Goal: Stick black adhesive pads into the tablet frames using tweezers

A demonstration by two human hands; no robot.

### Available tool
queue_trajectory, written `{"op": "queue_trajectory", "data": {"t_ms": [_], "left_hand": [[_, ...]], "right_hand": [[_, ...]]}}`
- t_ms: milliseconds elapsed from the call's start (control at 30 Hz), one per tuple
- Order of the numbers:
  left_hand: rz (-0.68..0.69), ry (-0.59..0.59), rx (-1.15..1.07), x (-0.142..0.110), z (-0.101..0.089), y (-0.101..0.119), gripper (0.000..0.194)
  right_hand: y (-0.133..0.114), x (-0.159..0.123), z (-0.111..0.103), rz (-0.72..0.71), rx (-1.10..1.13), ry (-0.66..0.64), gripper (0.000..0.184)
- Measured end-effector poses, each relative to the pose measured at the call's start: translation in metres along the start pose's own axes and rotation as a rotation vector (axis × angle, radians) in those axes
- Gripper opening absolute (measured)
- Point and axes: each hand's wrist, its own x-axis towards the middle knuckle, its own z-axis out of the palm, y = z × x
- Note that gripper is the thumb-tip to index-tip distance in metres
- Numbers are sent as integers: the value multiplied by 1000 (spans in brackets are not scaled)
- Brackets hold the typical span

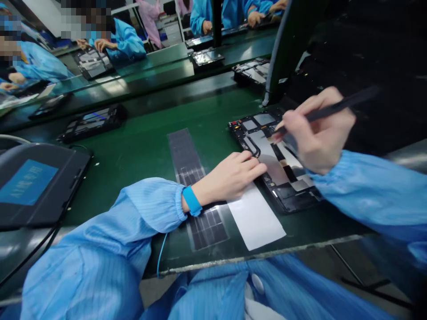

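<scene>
An opened tablet (283,178) lies back-off on the green belt, its boards and silver shields showing. My left hand (230,175) rests on the tablet's near-left edge with fingers curled and pressed down on it; a blue wrist strap circles that wrist. My right hand (316,133) hovers over the tablet's middle, pinching a thin black stylus-like tool (333,108) whose tip touches the tablet's upper part.
A white sheet (255,218) and a dark ribbed strip (190,169) lie on the green belt (140,151) beside the tablet. A dark fixture with a blue label (33,182) sits at the left. More opened tablets (93,122) lie farther along; other workers in blue sit opposite.
</scene>
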Motion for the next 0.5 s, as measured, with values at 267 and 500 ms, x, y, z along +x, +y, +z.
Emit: {"op": "queue_trajectory", "data": {"t_ms": [267, 500], "left_hand": [[-450, 120, -291, -38, -49, -48, 13], [-585, -523, -430, -62, -60, -61, 37]], "right_hand": [[-39, 10, 17, 24, -43, -560, 14], [-37, -14, 62, 149, 157, -934, 11]]}}
